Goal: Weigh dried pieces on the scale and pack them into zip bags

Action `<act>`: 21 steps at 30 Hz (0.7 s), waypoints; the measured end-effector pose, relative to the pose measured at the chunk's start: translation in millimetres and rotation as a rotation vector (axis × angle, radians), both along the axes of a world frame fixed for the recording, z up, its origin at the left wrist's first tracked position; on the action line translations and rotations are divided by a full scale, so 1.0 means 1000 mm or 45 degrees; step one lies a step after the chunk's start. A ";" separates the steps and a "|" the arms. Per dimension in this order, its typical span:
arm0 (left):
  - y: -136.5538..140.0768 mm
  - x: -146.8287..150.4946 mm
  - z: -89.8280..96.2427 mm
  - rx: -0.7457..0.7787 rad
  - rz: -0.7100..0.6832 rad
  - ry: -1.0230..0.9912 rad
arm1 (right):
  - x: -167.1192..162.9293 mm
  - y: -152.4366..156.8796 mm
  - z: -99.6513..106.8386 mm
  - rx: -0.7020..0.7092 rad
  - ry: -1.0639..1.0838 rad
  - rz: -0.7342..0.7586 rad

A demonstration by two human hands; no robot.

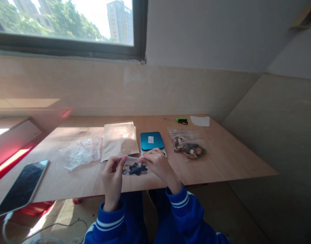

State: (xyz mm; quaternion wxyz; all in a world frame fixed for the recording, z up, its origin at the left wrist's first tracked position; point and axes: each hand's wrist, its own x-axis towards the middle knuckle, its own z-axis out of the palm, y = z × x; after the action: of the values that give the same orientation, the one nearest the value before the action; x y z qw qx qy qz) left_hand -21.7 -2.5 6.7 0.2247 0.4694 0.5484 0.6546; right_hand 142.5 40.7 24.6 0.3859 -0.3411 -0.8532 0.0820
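A small clear zip bag (136, 169) with dark, crinkled pieces inside hangs between my two hands over the table's front part. At its top left corner, my left hand (113, 178) pinches the bag's edge between thumb and finger. My right hand (157, 164) grips the top edge on the other side, its fingers closed. Just behind the bag is a kitchen scale (151, 141) with a blue top and a white label. My right hand partly covers the scale's front.
Brown paper bags (120, 139) lie left of the scale, beside a heap of clear plastic bags (81, 154). Filled zip bags (191, 147) with brown dried pieces lie right. Behind them are screwdrivers (181, 121) and white paper (200, 121). A cabled tablet (22, 188) rests at the left edge.
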 end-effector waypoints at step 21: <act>0.000 0.001 0.001 -0.073 -0.058 -0.071 | 0.040 -0.001 -0.012 -0.251 0.022 -0.075</act>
State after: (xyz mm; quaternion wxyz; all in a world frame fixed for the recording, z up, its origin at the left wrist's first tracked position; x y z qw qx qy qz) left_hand -20.6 -2.6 7.3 0.2681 0.4568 0.5497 0.6460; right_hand 182.8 39.9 12.8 0.3601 -0.4015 -0.8273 0.1569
